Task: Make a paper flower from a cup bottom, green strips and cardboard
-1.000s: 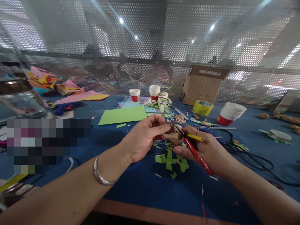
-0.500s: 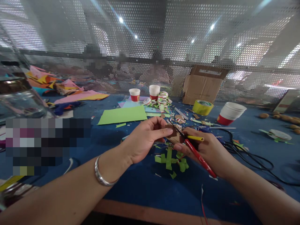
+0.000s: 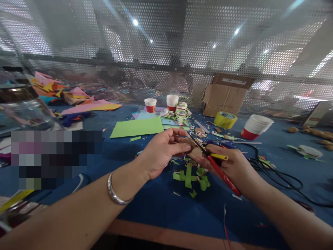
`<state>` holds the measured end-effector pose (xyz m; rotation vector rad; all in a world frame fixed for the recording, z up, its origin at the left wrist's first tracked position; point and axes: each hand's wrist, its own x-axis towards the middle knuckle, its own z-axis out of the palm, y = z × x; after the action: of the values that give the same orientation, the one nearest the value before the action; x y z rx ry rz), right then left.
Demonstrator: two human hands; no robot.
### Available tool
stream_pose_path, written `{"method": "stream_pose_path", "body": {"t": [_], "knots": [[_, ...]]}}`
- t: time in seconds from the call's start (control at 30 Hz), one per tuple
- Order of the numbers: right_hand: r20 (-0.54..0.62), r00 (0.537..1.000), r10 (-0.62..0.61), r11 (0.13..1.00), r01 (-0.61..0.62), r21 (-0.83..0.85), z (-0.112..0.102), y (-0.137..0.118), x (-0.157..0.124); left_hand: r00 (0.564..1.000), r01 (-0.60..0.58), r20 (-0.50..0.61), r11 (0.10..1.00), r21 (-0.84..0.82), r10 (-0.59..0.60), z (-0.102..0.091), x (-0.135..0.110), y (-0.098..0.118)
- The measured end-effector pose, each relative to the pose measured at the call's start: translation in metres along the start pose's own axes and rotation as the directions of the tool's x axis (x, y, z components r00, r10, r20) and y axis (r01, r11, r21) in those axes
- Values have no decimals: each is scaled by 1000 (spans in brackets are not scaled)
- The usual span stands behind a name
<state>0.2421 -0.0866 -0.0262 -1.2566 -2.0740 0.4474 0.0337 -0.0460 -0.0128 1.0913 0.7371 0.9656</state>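
While left hand [image 3: 161,152] fingers pinch a cardboard scrap [image 3: 195,151] — right hand [image 3: 235,166] fingers grip red scissors [image 3: 221,174].

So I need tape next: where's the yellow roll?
Head view: the yellow tape roll lies right of centre, just in front of the cardboard box, left of the stacked cups.

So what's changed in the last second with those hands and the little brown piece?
Very little. The right hand with the scissors has drifted slightly right and down, blades still at the brown card piece. The left hand keeps pinching that piece; nothing was let go. The green strips and green sheet on the blue table lie as before.
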Motion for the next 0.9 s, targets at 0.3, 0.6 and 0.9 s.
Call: {"method": "stream_pose_path", "body": {"t": [0.3,0.6,0.9], "knots": [[52,999,7,997,-3,-76,-4,-6,5,999,29,-15,995,-99,-31,2,-1,2],[78,997,19,998,-15,-62,-3,-8,5,999,42,6,992,-120,-42,4,-2,1],[43,999,29,999,-31,44,-3,-5,1,1000,21,24,995,-94,-19,3,-1,0]]}}
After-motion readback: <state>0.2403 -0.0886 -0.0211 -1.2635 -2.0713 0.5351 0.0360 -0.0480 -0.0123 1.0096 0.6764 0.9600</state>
